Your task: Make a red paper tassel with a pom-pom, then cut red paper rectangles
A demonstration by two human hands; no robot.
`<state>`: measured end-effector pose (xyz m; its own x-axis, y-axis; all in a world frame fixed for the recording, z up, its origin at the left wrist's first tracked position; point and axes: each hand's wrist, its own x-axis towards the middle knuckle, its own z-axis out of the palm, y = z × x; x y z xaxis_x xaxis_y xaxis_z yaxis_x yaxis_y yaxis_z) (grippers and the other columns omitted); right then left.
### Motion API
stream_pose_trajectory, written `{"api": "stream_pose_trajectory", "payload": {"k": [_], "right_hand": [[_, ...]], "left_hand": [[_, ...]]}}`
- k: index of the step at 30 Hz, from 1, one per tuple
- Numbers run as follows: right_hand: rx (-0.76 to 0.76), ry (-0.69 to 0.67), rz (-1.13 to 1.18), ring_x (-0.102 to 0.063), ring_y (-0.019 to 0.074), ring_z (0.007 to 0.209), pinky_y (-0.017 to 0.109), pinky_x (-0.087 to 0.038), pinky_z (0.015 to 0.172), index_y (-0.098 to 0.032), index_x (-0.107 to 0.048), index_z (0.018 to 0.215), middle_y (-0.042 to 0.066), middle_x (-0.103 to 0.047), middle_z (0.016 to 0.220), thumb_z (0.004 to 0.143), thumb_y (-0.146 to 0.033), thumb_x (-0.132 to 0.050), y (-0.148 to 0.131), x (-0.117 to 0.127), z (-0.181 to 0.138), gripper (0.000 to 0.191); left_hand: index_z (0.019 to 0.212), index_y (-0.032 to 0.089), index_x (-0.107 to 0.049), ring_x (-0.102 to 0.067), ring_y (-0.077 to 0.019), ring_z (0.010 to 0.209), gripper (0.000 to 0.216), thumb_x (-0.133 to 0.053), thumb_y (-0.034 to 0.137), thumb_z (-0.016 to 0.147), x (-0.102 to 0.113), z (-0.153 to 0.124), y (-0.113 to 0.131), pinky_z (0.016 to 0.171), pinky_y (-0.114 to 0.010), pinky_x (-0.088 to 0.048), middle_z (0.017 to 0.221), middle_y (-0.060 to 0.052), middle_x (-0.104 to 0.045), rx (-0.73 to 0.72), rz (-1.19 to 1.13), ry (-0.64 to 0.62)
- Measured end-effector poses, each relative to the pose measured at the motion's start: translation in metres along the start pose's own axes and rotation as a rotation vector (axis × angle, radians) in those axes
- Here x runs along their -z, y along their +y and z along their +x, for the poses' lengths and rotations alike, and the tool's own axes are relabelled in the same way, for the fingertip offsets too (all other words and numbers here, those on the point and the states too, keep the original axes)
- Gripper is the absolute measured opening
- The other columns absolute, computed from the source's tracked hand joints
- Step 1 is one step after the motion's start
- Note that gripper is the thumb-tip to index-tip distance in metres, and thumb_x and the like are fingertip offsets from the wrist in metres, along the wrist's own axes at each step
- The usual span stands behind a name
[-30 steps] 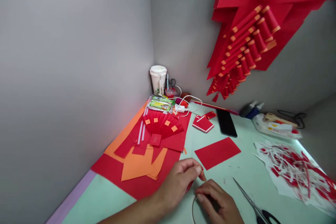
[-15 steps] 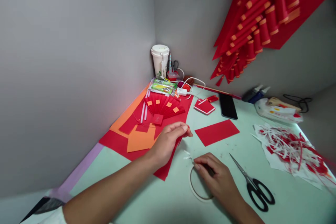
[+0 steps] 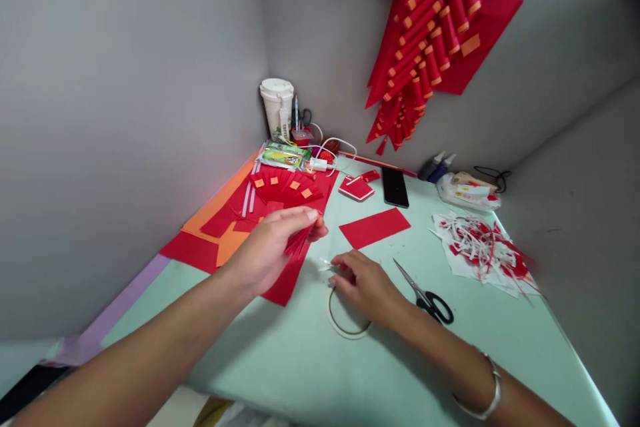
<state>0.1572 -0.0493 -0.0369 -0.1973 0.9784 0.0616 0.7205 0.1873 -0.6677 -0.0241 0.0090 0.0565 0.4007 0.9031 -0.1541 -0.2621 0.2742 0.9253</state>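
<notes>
My left hand (image 3: 273, 240) is closed, with its thumb and fingers pinching a narrow piece of pleated red paper (image 3: 299, 240). Most of that paper is hidden behind the hand. Lower and to the right, my right hand (image 3: 363, 280) has its thumb and index finger apart, with nothing seen between them. A short white strip (image 3: 325, 265) lies just past these fingertips. Under and beside the hand rests a roll of white tape (image 3: 345, 333), partly covered by it. Red paper sheets (image 3: 283, 287) lie below my left hand.
Black-handled scissors (image 3: 425, 297) lie near my right forearm. Beyond the hands are a red paper rectangle (image 3: 375, 227), a red paper fan (image 3: 285, 188), a phone (image 3: 395, 187) and a lidded cup (image 3: 277, 110). Paper scraps (image 3: 483, 247) are heaped at right. Red paper firecrackers (image 3: 425, 47) hang on the wall.
My right thumb and index finger have parted from their pinch by the white strip. My left hand keeps its grip on the red paper. The whole view has shifted, with things appearing further left.
</notes>
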Motion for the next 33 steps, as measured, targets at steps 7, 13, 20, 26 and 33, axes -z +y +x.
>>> {"api": "stream_pose_trajectory", "payload": {"k": [7, 13, 20, 26, 33], "right_hand": [[0.04, -0.071, -0.182, -0.061, 0.0203, 0.078, 0.029, -0.042, 0.066, -0.018, -0.063, 0.097, 0.007, -0.061, 0.093, 0.087, -0.021, -0.06, -0.002, -0.003, 0.02, 0.011], [0.069, -0.109, -0.228, -0.058, 0.0178, 0.066, 0.027, -0.039, 0.059, -0.014, -0.065, 0.084, 0.01, -0.062, 0.085, 0.082, -0.003, -0.054, 0.002, -0.013, 0.035, 0.016], [0.022, -0.017, -0.068, -0.057, 0.0159, 0.072, 0.025, -0.04, 0.065, -0.019, -0.063, 0.081, 0.002, -0.063, 0.079, 0.084, -0.012, -0.053, 0.017, 0.023, 0.06, 0.012], [-0.141, -0.048, 0.181, -0.061, 0.016, 0.06, 0.025, -0.042, 0.058, -0.021, -0.06, 0.076, 0.0, -0.064, 0.062, 0.085, -0.024, -0.053, 0.024, 0.015, 0.092, 0.012], [-0.326, -0.163, 0.56, -0.062, 0.0139, 0.047, 0.022, -0.046, 0.048, -0.021, -0.051, 0.079, -0.003, -0.064, 0.053, 0.087, -0.031, -0.046, 0.036, 0.001, 0.08, 0.014]], "left_hand": [[0.072, 0.013, -0.065, -0.059, -0.0146, 0.077, 0.01, -0.066, 0.022, 0.076, -0.009, 0.011, -0.014, 0.08, -0.03, -0.045, 0.075, -0.003, -0.063, 0.035, -0.167, 0.06], [0.07, 0.013, -0.064, -0.058, -0.0133, 0.069, 0.012, -0.069, 0.024, 0.072, -0.014, 0.043, -0.02, 0.073, -0.028, -0.045, 0.071, -0.003, -0.063, -0.048, -0.147, 0.119], [0.07, 0.012, -0.066, -0.058, -0.0133, 0.072, 0.015, -0.067, 0.027, 0.073, 0.004, 0.059, -0.049, 0.075, -0.027, -0.046, 0.071, -0.003, -0.063, -0.091, -0.128, 0.219], [0.07, 0.014, -0.066, -0.056, -0.0127, 0.073, 0.015, -0.065, 0.028, 0.074, 0.012, 0.06, -0.045, 0.076, -0.026, -0.045, 0.072, -0.001, -0.062, -0.129, -0.086, 0.302], [0.064, 0.013, -0.065, -0.053, -0.0134, 0.063, 0.014, -0.063, 0.025, 0.072, 0.003, 0.043, -0.041, 0.064, -0.025, -0.04, 0.065, -0.002, -0.063, 0.152, 0.216, -0.074]]}}
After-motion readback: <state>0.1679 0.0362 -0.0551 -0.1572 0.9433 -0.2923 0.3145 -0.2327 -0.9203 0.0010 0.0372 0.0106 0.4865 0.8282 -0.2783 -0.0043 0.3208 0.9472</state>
